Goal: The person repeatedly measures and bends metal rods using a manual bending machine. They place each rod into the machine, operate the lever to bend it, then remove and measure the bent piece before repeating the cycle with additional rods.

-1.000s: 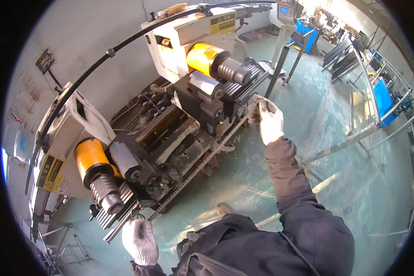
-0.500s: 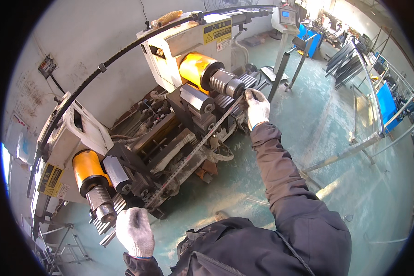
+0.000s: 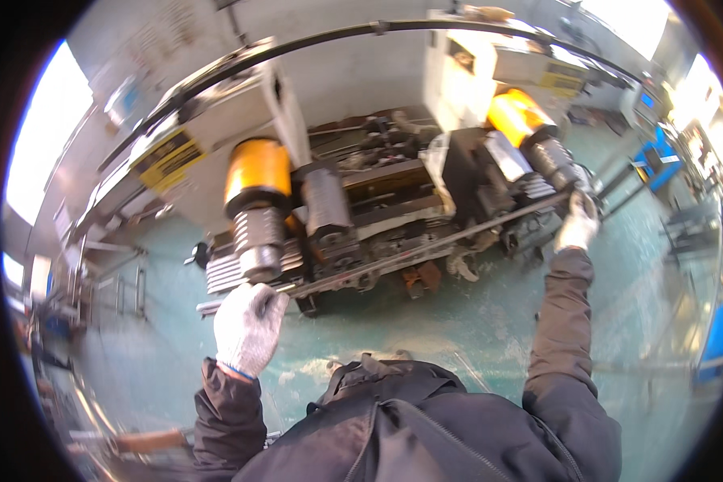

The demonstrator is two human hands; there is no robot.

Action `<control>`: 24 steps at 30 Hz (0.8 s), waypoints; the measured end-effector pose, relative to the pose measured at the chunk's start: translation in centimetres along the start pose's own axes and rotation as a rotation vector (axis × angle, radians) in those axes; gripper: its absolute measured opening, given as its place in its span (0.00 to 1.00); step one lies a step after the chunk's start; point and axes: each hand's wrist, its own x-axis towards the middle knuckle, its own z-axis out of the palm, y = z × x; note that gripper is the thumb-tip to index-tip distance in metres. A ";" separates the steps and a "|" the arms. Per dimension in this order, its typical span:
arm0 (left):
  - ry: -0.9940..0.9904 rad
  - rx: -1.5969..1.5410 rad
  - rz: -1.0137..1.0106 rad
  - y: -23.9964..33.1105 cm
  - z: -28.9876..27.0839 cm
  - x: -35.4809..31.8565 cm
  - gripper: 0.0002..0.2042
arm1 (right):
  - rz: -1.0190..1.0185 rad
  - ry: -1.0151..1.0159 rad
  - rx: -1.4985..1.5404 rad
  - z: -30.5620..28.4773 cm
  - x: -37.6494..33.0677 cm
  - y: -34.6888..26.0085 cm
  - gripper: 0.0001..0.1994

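A long, thin measuring tape (image 3: pixel 426 247) stretches across the front of a two-headed machine, pulled out between my gloved hands. My left hand (image 3: pixel 249 331), in a white knit glove, is closed on its left end, just below the ribbed dark spindle (image 3: pixel 259 241) of the left head. At the other end my right hand (image 3: pixel 578 223), gloved alike, pinches the tape against the tip of the right spindle (image 3: pixel 553 163). Orange cylinders (image 3: pixel 257 173) sit behind the spindles. Blur hides the tape's marks and its case, if one is in my palm.
Dark clamping blocks (image 3: pixel 326 201) stand beside each spindle. A black hose (image 3: pixel 329 40) arches over both white machine heads. Metal frames (image 3: pixel 116 269) stand on the green floor at left; a blue panel (image 3: pixel 659 157) and racks are at far right.
The view has swung, so the machine lies more level across the picture and further right. Both hands keep their places at the spindle ends, with the tape still stretched between them.
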 end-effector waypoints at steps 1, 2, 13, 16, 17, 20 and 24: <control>-0.029 0.008 -0.027 -1.5 -0.9 -0.4 0.09 | 0.028 0.008 -0.025 -0.2 0.4 0.2 0.13; -0.036 0.017 -0.044 -2.9 -1.8 -0.6 0.09 | 0.035 0.007 -0.020 -0.3 0.9 0.4 0.16; -0.057 -0.057 -0.068 -9.5 -4.4 -0.5 0.12 | 0.089 -0.071 -0.019 -2.1 3.7 1.3 0.19; -0.077 -0.012 -0.059 -10.0 -5.0 0.2 0.12 | 0.112 -0.070 -0.012 -2.1 4.0 1.3 0.19; -0.095 0.012 -0.061 -10.1 -5.1 0.5 0.12 | 0.100 -0.084 -0.030 -2.1 4.0 1.4 0.19; -0.115 0.013 -0.109 -10.3 -5.2 0.9 0.16 | 0.099 -0.092 -0.043 -2.1 4.2 1.4 0.20; -0.134 -0.002 -0.119 -10.7 -4.8 1.1 0.17 | 0.146 -0.067 -0.010 -2.1 4.2 1.3 0.19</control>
